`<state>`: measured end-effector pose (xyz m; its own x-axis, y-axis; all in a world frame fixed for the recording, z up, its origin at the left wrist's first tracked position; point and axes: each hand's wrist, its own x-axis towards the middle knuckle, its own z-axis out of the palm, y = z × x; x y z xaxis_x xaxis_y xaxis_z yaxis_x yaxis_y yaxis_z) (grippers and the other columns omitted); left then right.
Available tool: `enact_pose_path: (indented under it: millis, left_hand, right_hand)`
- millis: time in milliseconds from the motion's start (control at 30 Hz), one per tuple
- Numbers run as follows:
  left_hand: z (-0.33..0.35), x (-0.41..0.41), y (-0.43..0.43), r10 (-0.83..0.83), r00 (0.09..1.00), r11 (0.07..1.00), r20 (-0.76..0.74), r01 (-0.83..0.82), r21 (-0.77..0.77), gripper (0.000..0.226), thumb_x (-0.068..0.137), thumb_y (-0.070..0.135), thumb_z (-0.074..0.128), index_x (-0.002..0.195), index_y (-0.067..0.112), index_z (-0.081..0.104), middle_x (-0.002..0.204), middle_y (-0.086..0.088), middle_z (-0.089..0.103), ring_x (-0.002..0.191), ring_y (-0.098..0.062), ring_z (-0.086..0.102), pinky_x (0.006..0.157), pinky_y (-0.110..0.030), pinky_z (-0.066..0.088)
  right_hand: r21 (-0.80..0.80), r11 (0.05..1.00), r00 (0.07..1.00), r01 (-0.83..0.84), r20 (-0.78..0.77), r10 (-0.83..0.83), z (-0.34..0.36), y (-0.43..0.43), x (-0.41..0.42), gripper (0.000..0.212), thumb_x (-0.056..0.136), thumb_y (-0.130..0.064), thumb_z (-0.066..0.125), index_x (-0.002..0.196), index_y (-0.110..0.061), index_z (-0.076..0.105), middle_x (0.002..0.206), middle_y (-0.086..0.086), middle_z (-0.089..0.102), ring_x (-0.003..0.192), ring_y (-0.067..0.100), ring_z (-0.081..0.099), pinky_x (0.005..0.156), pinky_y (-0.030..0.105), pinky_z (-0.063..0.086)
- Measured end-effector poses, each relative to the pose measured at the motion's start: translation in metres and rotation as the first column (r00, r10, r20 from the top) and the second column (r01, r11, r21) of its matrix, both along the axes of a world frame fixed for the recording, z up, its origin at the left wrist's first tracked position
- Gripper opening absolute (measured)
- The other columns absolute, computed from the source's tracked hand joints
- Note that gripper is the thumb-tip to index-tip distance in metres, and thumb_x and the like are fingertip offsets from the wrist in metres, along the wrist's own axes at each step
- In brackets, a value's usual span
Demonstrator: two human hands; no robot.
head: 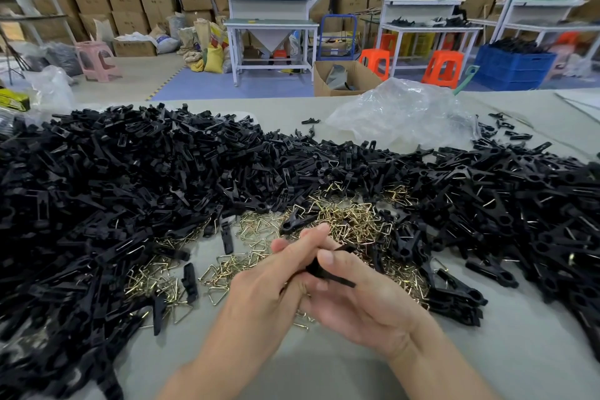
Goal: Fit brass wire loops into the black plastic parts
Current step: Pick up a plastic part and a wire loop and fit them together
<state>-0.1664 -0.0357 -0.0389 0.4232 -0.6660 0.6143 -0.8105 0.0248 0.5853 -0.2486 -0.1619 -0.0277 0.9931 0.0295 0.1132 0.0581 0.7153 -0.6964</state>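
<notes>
Both hands meet over the table's near middle around one black plastic part. My right hand grips the part with thumb on top and fingers curled beneath. My left hand lies against it from the left, its fingers stretched over the part's far end; what they hold is hidden. A heap of brass wire loops lies just beyond the hands, with more brass loops to the left. A large pile of black plastic parts covers the table's left and back.
Another mound of black parts with wire fills the right side. A crumpled clear plastic bag sits at the back right of the grey table. Beyond are workbenches, orange stools, a blue crate and stacked cartons.
</notes>
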Motion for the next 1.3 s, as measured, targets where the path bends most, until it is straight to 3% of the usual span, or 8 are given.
enact_pose_path:
  millis: [267, 500, 600, 733, 900, 1033, 1200, 1300]
  left_hand:
    - [0.001, -0.003, 0.001, 0.021, 0.998, 0.999, 0.067, -0.019, -0.032, 0.067, 0.087, 0.022, 0.058, 0.141, 0.059, 0.040, 0.124, 0.049, 0.051, 0.104, 0.019, 0.059, 0.091, -0.001, 0.042]
    - [-0.009, 0.004, -0.009, 0.033, 0.997, 0.997, -0.066, -0.029, 0.070, 0.073, 0.088, 0.012, 0.067, 0.127, 0.069, 0.045, 0.112, 0.043, 0.061, 0.090, 0.015, 0.064, 0.076, 0.001, 0.042]
    - [-0.016, 0.007, -0.014, 0.015, 0.991, 0.999, -0.136, -0.009, 0.046, 0.076, 0.088, -0.004, 0.067, 0.113, 0.067, 0.053, 0.103, 0.035, 0.064, 0.085, 0.006, 0.064, 0.070, -0.001, 0.042]
    - [-0.016, 0.008, -0.014, 0.061, 0.997, 0.998, -0.052, -0.060, 0.023, 0.053, 0.085, 0.009, 0.065, 0.113, 0.054, 0.057, 0.116, 0.038, 0.057, 0.112, 0.001, 0.052, 0.085, -0.007, 0.042]
    - [-0.019, 0.010, -0.011, 0.124, 0.991, 0.989, 0.045, -0.127, 0.080, 0.029, 0.089, 0.028, 0.056, 0.114, 0.042, 0.060, 0.115, 0.037, 0.057, 0.116, 0.001, 0.042, 0.089, -0.022, 0.045]
    - [-0.014, 0.005, -0.011, 0.126, 0.992, 0.991, -0.028, -0.125, 0.036, 0.020, 0.091, 0.033, 0.054, 0.108, 0.041, 0.060, 0.107, 0.029, 0.058, 0.110, -0.004, 0.047, 0.087, -0.013, 0.039]
    - [-0.012, 0.005, -0.013, 0.152, 0.970, 0.988, -0.189, -0.155, 0.003, 0.028, 0.085, 0.012, 0.073, 0.097, 0.036, 0.065, 0.105, 0.018, 0.055, 0.101, -0.007, 0.057, 0.084, -0.016, 0.045]
    - [-0.010, 0.009, -0.013, -0.109, 0.893, 0.992, -0.436, 0.127, 0.013, 0.025, 0.087, 0.020, 0.065, 0.109, 0.030, 0.070, 0.116, 0.008, 0.058, 0.106, -0.016, 0.060, 0.088, -0.029, 0.050]
  right_hand:
    - [0.053, 0.999, 1.000, 0.010, -0.020, -0.009, -0.003, -0.002, -0.003, 0.026, 0.072, -0.025, 0.090, 0.093, -0.022, 0.075, 0.116, 0.001, 0.060, 0.077, 0.009, 0.034, 0.113, 0.037, 0.035]
    - [0.062, 0.993, 0.989, 0.100, -0.115, -0.092, -0.002, -0.001, -0.002, 0.032, 0.077, -0.011, 0.086, 0.105, -0.013, 0.072, 0.116, 0.013, 0.064, 0.112, 0.022, 0.054, 0.119, 0.044, 0.030]
    - [-0.074, 0.980, 0.965, 0.186, -0.172, -0.196, -0.003, -0.003, 0.002, 0.037, 0.086, -0.006, 0.069, 0.123, -0.009, 0.063, 0.121, 0.018, 0.069, 0.110, 0.025, 0.067, 0.101, 0.041, 0.052]
    - [-0.383, 0.907, 0.967, 0.175, -0.107, -0.231, -0.002, -0.008, 0.000, 0.035, 0.092, -0.008, 0.068, 0.126, -0.015, 0.066, 0.129, 0.017, 0.067, 0.113, 0.024, 0.067, 0.096, 0.033, 0.056]
    - [-0.642, 0.728, 0.944, 0.242, -0.017, -0.329, 0.000, -0.010, -0.001, 0.053, 0.082, -0.047, 0.079, 0.128, -0.025, 0.067, 0.120, -0.001, 0.073, 0.110, 0.015, 0.070, 0.084, 0.025, 0.057]
    - [-0.729, 0.603, 0.918, 0.325, 0.090, -0.387, -0.004, -0.005, 0.003, 0.070, 0.076, -0.070, 0.058, 0.131, -0.027, 0.063, 0.104, -0.017, 0.074, 0.097, -0.003, 0.066, 0.081, 0.018, 0.053]
    - [-0.735, 0.560, 0.903, 0.382, 0.170, -0.394, -0.007, -0.001, 0.005, 0.044, 0.102, -0.038, 0.040, 0.134, -0.016, 0.060, 0.128, -0.011, 0.067, 0.108, -0.006, 0.061, 0.093, 0.013, 0.045]
    - [-0.703, 0.607, 0.911, 0.372, 0.150, -0.384, -0.007, -0.005, 0.004, 0.046, 0.100, -0.046, 0.042, 0.130, -0.017, 0.062, 0.107, -0.018, 0.070, 0.099, 0.000, 0.063, 0.087, 0.018, 0.048]
